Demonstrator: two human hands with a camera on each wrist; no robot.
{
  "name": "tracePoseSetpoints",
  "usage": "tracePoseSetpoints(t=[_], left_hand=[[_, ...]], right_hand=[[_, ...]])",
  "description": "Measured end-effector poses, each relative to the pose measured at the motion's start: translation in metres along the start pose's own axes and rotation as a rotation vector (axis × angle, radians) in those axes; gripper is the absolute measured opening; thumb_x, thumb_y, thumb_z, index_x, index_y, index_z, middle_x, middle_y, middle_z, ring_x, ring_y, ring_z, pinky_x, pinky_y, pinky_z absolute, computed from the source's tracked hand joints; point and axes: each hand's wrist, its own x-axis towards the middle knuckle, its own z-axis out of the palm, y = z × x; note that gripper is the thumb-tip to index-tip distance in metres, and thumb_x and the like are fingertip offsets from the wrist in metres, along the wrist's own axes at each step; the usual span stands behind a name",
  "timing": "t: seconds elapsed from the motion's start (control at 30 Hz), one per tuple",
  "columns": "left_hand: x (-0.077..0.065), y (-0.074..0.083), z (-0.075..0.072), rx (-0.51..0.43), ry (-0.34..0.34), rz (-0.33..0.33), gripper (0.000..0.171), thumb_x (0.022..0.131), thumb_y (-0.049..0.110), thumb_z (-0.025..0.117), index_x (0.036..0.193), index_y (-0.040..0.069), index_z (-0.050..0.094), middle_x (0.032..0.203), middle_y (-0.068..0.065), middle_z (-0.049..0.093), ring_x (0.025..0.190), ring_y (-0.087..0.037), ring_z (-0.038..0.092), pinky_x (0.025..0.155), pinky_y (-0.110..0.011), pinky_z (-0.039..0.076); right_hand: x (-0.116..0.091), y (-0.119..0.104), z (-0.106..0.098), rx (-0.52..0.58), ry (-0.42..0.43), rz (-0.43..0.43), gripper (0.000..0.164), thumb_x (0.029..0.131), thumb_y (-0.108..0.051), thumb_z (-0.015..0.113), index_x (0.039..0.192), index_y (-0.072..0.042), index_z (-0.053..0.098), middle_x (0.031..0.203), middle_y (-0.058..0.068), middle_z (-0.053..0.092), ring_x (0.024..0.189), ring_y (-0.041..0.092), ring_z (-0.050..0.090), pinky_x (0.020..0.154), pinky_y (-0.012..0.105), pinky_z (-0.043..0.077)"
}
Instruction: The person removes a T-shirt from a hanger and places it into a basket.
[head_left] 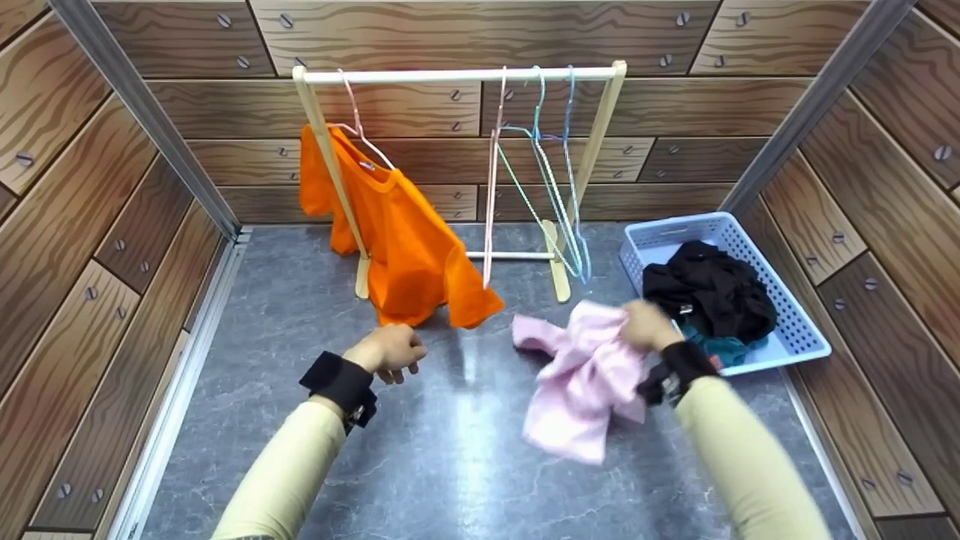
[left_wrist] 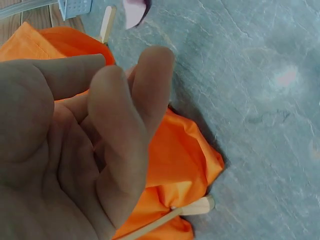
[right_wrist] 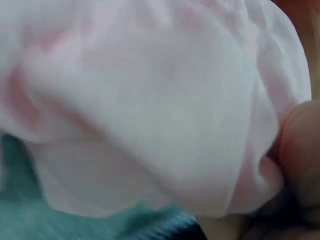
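Observation:
My right hand (head_left: 646, 326) grips a crumpled pink garment (head_left: 589, 382), which hangs down in loose folds left of the basket. In the right wrist view the pink cloth (right_wrist: 165, 110) fills most of the picture, with my thumb (right_wrist: 302, 150) pressed against it. My left hand (head_left: 386, 351) holds nothing; its fingers are loosely bent in the left wrist view. An orange T-shirt (head_left: 405, 232) hangs on a pink hanger (head_left: 352, 101) at the rack's left end, its lower hem just beyond my left hand.
A wooden rack (head_left: 457, 76) stands at the back, with several bare hangers (head_left: 555, 180) on its right half. To the right, a light blue basket (head_left: 806, 349) contains a black garment (head_left: 709, 289) and a teal one (head_left: 716, 346). Wood-patterned walls (head_left: 90, 300) enclose the grey floor.

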Motion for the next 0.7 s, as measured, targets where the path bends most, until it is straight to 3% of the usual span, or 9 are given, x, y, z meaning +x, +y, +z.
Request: tracePoseSetpoints(t=[0.17,0.3,0.43,0.5,0.57,0.67,0.7], left_hand=[[-0.003,-0.002,-0.001,-0.032,0.001,0.025,0.025,0.100,0.029,0.054,0.099,0.011,0.070,0.089,-0.007,0.074,0.061,-0.020,0.069,0.050,-0.031,0.057],[-0.006,-0.009,-0.004,-0.072,0.007,0.026,0.025,0.100,0.029,0.053,0.102,0.009,0.069,0.092,-0.009,0.074,0.063,-0.021,0.070,0.051,-0.031,0.057],[-0.006,-0.015,-0.005,-0.109,0.020,0.007,0.026,0.100,0.029,0.053,0.099,0.009,0.069,0.094,-0.010,0.074,0.062,-0.021,0.069,0.051,-0.032,0.057],[-0.006,-0.017,-0.003,-0.117,0.024,-0.003,0.025,0.100,0.029,0.053,0.100,0.009,0.069,0.094,-0.010,0.074,0.062,-0.021,0.070,0.051,-0.032,0.057],[-0.006,-0.018,-0.001,-0.126,0.025,-0.011,0.025,0.100,0.028,0.053,0.103,0.009,0.069,0.093,-0.010,0.075,0.063,-0.021,0.070,0.050,-0.032,0.057],[-0.005,-0.021,0.002,-0.138,0.019,-0.022,0.025,0.100,0.027,0.053,0.107,0.008,0.068,0.093,-0.009,0.075,0.064,-0.022,0.070,0.050,-0.032,0.057],[-0.004,-0.021,0.003,-0.143,0.018,-0.025,0.025,0.100,0.026,0.053,0.109,0.008,0.067,0.093,-0.009,0.075,0.064,-0.022,0.071,0.050,-0.032,0.057]], right_hand=[[-0.003,0.012,-0.068,-0.012,0.205,0.109,0.019,0.070,0.002,0.051,0.085,0.006,0.061,0.081,0.023,0.060,0.066,0.029,0.053,0.051,0.030,0.039],[-0.007,0.016,-0.116,-0.032,0.427,0.146,0.020,0.073,-0.003,0.051,0.086,0.008,0.062,0.089,0.034,0.063,0.074,0.047,0.057,0.059,0.048,0.044],[-0.011,0.020,-0.151,0.032,0.586,0.259,0.032,0.079,-0.008,0.048,0.102,0.004,0.067,0.110,0.033,0.064,0.099,0.054,0.058,0.075,0.056,0.044],[-0.010,0.028,-0.155,0.093,0.672,0.276,0.037,0.079,-0.008,0.048,0.109,0.004,0.067,0.113,0.031,0.064,0.102,0.051,0.058,0.079,0.054,0.043],[-0.006,0.040,-0.147,0.138,0.746,0.250,0.040,0.079,-0.007,0.050,0.113,0.006,0.065,0.116,0.032,0.063,0.108,0.051,0.056,0.087,0.056,0.043],[0.004,0.066,-0.116,0.083,0.721,0.158,0.044,0.080,-0.015,0.062,0.120,0.005,0.061,0.117,0.037,0.058,0.110,0.053,0.051,0.096,0.062,0.037],[0.005,0.074,-0.104,0.050,0.662,0.142,0.048,0.083,-0.019,0.061,0.124,0.006,0.057,0.123,0.039,0.053,0.117,0.056,0.046,0.102,0.064,0.032]])
